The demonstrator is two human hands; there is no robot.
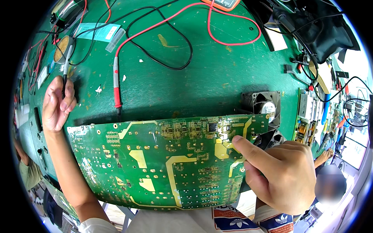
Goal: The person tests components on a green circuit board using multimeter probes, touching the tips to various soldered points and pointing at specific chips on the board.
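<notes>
A large green circuit board point(155, 155), with gold traces and many small parts, lies tilted in front of me. My left hand point(58, 101) is raised beyond its left corner, fingers closed around a grey and black test probe point(67, 64) that points up and away. Over the board's right part, my right hand point(279, 171) has its index finger stretched out, its tip at the board's surface near a square black chip point(213, 127). Its thumb is apart from that finger; the other fingers are curled and partly hidden. A red and grey test probe point(116, 83) lies just beyond the board's far edge.
Black cooling fans point(262, 103) stand at the board's far right corner. Red test lead point(163, 21) and black lead point(186, 58) loop across the green mat, near an orange meter point(223, 4). Left stands a round tin point(62, 49); at right are more boards point(307, 116) and cables.
</notes>
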